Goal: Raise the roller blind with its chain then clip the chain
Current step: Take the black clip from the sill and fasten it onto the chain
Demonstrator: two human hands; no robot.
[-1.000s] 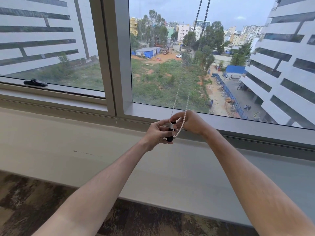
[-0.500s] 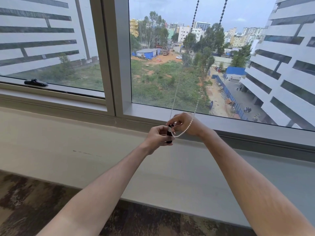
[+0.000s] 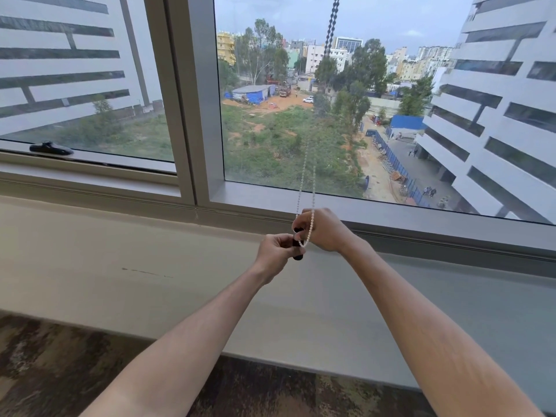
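Observation:
A white beaded chain (image 3: 313, 188) hangs down in front of the window glass and ends in a loop just above the sill. No blind fabric shows in the frame. My right hand (image 3: 326, 228) pinches the bottom of the chain loop. My left hand (image 3: 275, 251) holds a small black clip (image 3: 298, 256) right against that loop, its upper end between both hands' fingertips. Whether the clip grips the beads is hidden by my fingers. Both hands hover in front of the lower window frame.
A thick grey mullion (image 3: 192, 100) divides the window left of the chain. A black window handle (image 3: 51, 148) lies on the left pane's frame. A wide pale sill (image 3: 150, 281) runs below, with patterned carpet (image 3: 60, 371) at the bottom.
The two chain strands, spread apart half a second ago, now hang close together. My hands stay joined at the clip and have shifted only slightly.

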